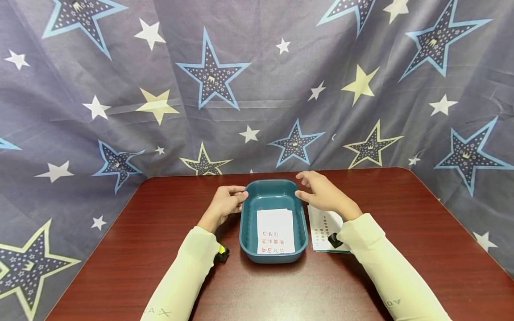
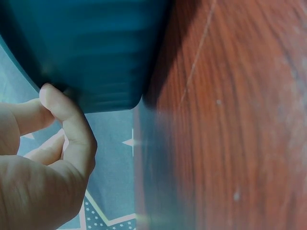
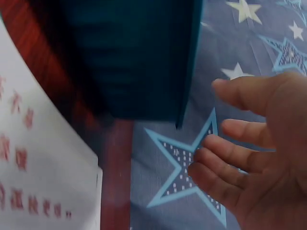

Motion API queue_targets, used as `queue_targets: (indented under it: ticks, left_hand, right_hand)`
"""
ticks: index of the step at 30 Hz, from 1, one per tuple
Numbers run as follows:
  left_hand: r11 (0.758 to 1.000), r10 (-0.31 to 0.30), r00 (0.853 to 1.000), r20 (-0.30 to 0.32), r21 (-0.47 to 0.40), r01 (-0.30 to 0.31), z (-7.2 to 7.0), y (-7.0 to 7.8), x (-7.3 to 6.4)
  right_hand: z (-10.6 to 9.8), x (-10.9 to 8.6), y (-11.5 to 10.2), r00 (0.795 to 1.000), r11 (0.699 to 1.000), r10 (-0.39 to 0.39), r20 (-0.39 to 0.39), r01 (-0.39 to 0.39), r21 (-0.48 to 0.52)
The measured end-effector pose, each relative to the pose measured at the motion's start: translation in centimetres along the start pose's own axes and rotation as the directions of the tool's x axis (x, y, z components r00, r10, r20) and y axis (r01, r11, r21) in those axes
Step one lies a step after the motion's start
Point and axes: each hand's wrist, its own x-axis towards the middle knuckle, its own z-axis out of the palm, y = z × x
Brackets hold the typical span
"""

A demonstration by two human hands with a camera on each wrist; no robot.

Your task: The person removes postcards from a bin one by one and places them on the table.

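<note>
A deep teal tray (image 1: 274,258) sits on the table with white paper cards (image 1: 275,223) inside, the top one printed in red characters. At the tray's far left corner, my left hand (image 1: 223,205) holds the rim between thumb and curled fingers; in the left wrist view a fingertip (image 2: 53,96) meets the rim. Beside the far right corner hovers my right hand (image 1: 321,191), its fingers loosely bent and holding nothing. The right wrist view shows a gap between that hand and the tray wall (image 3: 139,81).
Right of the tray lies a stack of printed white cards (image 1: 323,227), partly under the right forearm. The dark red wooden table (image 1: 160,223) reaches back to a grey curtain (image 1: 257,89) patterned with stars. A black wrist device (image 1: 222,253) shows by the left sleeve.
</note>
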Motion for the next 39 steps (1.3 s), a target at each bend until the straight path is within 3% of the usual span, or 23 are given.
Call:
queue_targets:
  ticks: [10, 14, 18, 23, 29, 34, 39]
  left_hand:
    - [1.0, 0.003, 1.0, 0.01, 0.015, -0.003, 0.0, 0.0, 0.2]
    - [1.0, 0.003, 1.0, 0.012, 0.016, -0.003, 0.0, -0.1, 0.3]
    - [1.0, 0.006, 1.0, 0.013, 0.015, -0.006, 0.0, -0.1, 0.2]
    - [1.0, 0.003, 1.0, 0.006, 0.015, -0.003, 0.0, -0.1, 0.2]
    - [1.0, 0.003, 1.0, 0.009, 0.016, -0.004, 0.0, 0.0, 0.0]
    - [1.0, 0.0, 1.0, 0.0, 0.015, 0.0, 0.0, 0.2, -0.2]
    - [1.0, 0.0, 1.0, 0.006, 0.017, 0.0, 0.0, 0.1, -0.2]
  right_hand:
    - [2.2, 0.4, -1.9, 0.995, 0.995, -0.098, 0.016, 0.098, 0.011]
    - [3.2, 0.5, -2.2, 0.985, 0.991, -0.135, 0.112, 0.137, -0.008]
    - [3.9, 0.5, -2.5, 0.967, 0.991, -0.11, 0.229, 0.123, -0.046]
    - [4.7, 0.4, -3.0, 0.952, 0.987, -0.078, 0.295, 0.116, -0.113]
    - [5.3, 0.3, -3.6, 0.942, 0.959, -0.074, 0.329, 0.158, -0.235]
    - [5.4, 0.2, -4.1, 0.936, 0.943, -0.035, 0.351, 0.147, -0.299]
    - [5.8, 0.2, -4.7, 0.919, 0.876, 0.045, 0.392, 0.152, -0.459]
